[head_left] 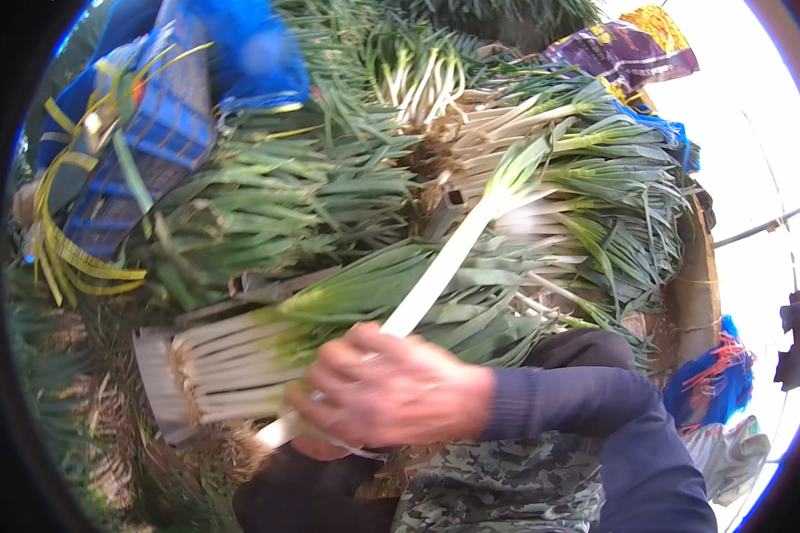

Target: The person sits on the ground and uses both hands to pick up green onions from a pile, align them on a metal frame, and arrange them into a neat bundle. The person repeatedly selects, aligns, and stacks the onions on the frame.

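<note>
My right hand [400, 393], blurred by motion, grips a single leek [450, 270] by its white shank. The leek slants from its root end at the lower left to its green leaves at the upper right. Under and beyond the hand lies a row of leeks [237, 373], side by side, with their roots against a metal end plate [152, 386]. A thin pale strand [357, 452] hangs below my fingers. I cannot make out my left hand; it is out of view or hidden.
More leeks [613, 180] are stacked at the right, with green leaves [293, 193] heaped beyond. A blue crate [173, 130] with yellow straps [60, 233] stands at upper left. A purple printed bag [620, 53] lies at the back. Blue netting [710, 383] sits at right.
</note>
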Available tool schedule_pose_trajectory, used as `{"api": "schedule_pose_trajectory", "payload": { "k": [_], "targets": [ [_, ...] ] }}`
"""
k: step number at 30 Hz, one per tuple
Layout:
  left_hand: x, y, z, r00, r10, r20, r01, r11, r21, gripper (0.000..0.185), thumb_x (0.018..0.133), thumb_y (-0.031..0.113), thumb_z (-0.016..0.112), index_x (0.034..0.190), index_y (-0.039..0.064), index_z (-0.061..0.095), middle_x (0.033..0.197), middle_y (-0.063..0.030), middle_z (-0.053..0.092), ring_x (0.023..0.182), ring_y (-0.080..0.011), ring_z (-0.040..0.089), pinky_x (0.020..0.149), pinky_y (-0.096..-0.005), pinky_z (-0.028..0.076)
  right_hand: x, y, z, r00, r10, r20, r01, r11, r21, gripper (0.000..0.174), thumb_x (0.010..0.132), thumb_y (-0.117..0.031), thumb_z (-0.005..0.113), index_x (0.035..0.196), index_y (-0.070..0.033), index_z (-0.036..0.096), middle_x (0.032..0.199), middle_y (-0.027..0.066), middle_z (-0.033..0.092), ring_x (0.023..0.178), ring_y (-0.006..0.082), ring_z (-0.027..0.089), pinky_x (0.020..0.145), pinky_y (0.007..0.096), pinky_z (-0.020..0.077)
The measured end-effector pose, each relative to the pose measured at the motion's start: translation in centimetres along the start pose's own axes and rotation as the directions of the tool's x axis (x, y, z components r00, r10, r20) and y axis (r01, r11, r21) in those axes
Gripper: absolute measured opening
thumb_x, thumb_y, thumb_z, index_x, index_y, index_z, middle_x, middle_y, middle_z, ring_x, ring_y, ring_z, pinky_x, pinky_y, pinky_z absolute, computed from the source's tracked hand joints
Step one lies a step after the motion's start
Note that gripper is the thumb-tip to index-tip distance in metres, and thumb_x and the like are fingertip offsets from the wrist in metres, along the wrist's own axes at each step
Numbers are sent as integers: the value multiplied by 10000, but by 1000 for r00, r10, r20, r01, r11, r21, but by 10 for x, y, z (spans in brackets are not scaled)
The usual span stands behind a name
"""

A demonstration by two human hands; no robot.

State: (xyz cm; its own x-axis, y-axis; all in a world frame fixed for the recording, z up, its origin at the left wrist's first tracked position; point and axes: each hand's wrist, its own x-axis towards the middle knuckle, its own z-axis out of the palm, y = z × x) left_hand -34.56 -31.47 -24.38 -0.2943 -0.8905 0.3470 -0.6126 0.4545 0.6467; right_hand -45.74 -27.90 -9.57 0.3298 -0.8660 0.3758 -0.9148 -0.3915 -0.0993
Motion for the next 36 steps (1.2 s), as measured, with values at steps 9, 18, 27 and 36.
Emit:
{"api": "schedule_pose_trajectory", "payload": {
  "k": [9, 18, 27, 36],
  "targets": [
    [40, -85, -112, 794, -7, 608, 606, -70, -792, 354, 1098, 300, 585, 1288, 10, 654, 1380, -175, 673, 1262, -291, 652, 1128, -450, 502, 37, -36, 46, 988, 151, 17, -148, 930, 337, 824, 712, -327, 915, 1429, -78, 594, 1366, 179, 631, 1264, 395, 615, 1085, 479, 524],
    [73, -124, -182, 879, 65, 472, 477, -136, -868, 522, 1075, 451, 609, 1314, -12, 645, 1276, -284, 709, 1224, -346, 701, 957, -444, 629, -15, 5, 56, 912, 370, 179, -397, 904, 157, 501, 798, -142, 835, 1277, -129, 691, 978, 121, 765, 886, 356, 751, 762, 446, 591],
    [87, -209, -212, 881, -397, 258, 300, 47, -953, 320, 1083, 281, 623, 1262, 17, 652, 1178, -193, 756, 1008, -221, 752, 848, -383, 657, 2, 0, 20, 825, 401, 398, -450, 892, 34, 420, 886, -249, 808, 1265, -115, 683, 885, 176, 757, 826, 375, 748, 729, 474, 579],
    [27, -223, -134, 568, -635, 524, 601, -116, -791, 189, 1040, 158, 583, 1203, 63, 587, 1116, -123, 762, 1003, -277, 758, 836, -413, 611, -34, -35, 146, 710, 365, 602, -470, 882, 19, 439, 939, -426, 755, 1184, -86, 625, 909, 190, 745, 890, 423, 723, 774, 543, 554]
  ]
}}
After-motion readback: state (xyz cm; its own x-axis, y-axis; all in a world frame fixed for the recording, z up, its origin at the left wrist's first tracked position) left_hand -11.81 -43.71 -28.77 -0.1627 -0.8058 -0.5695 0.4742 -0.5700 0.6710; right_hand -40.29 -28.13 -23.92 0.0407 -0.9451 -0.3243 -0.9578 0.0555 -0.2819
